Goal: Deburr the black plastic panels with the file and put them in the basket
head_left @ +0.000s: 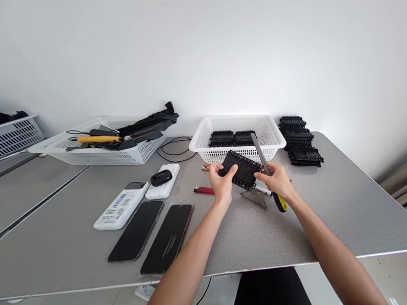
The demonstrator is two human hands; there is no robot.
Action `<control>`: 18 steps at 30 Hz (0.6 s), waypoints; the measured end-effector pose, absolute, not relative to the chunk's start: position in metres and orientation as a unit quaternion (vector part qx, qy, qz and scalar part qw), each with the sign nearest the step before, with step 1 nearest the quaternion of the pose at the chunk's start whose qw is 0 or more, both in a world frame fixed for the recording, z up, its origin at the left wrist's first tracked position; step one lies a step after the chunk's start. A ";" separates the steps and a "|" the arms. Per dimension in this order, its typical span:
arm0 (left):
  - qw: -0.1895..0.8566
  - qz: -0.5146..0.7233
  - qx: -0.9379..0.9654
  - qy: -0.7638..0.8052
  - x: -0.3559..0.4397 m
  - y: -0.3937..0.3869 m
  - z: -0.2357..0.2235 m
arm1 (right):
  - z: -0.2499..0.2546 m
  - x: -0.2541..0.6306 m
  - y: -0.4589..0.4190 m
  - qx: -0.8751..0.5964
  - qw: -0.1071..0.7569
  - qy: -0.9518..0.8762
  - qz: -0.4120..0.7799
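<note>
My left hand (222,184) is closed on the left end of a black plastic plate (243,171) with toothed, knobbly edges, thumb on its flat face. The plate is tilted above the table, in front of a white basket. My right hand (278,181) grips a flat metal file (259,148) with a yellow and black handle (280,203). Its thumb and fingers also touch the plate's right edge. The file points up and away, beside the plate. Below the hands lie a crumpled grey-brown cloth (255,198) and a partly hidden white stick-like item (263,190).
The white basket (234,117) holds similar black pieces (221,138); stacks of more (303,156) stand to its right. A red lighter (203,190), two phones (136,231) and white power banks (120,206) lie leftward. Another basket (114,158) holds black parts and tools.
</note>
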State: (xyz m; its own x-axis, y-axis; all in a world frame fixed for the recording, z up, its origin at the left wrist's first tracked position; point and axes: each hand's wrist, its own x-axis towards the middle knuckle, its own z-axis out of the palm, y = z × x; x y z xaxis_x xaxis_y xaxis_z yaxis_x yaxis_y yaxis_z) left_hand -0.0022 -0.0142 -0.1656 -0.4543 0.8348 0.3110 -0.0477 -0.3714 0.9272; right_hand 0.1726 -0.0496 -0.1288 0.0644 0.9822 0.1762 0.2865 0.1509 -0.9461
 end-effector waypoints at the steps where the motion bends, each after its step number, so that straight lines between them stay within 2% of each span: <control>1: 0.322 0.703 0.426 0.470 -0.002 -0.015 -0.164 | -0.130 0.173 -0.049 -0.542 0.495 -0.565 0.377; 5: 0.418 0.657 0.424 0.463 0.000 -0.021 -0.157 | -0.129 0.176 -0.046 -0.529 0.541 -0.499 0.423; 9: 0.498 0.606 0.450 0.426 0.004 -0.023 -0.154 | -0.124 0.179 -0.047 -0.506 0.575 -0.497 0.408; 14: 0.450 0.635 0.468 0.418 0.004 -0.017 -0.162 | -0.120 0.182 -0.050 -0.497 0.620 -0.523 0.308; 18: 0.405 0.645 0.490 0.425 0.003 -0.012 -0.169 | -0.118 0.189 -0.052 -0.538 0.575 -0.590 0.178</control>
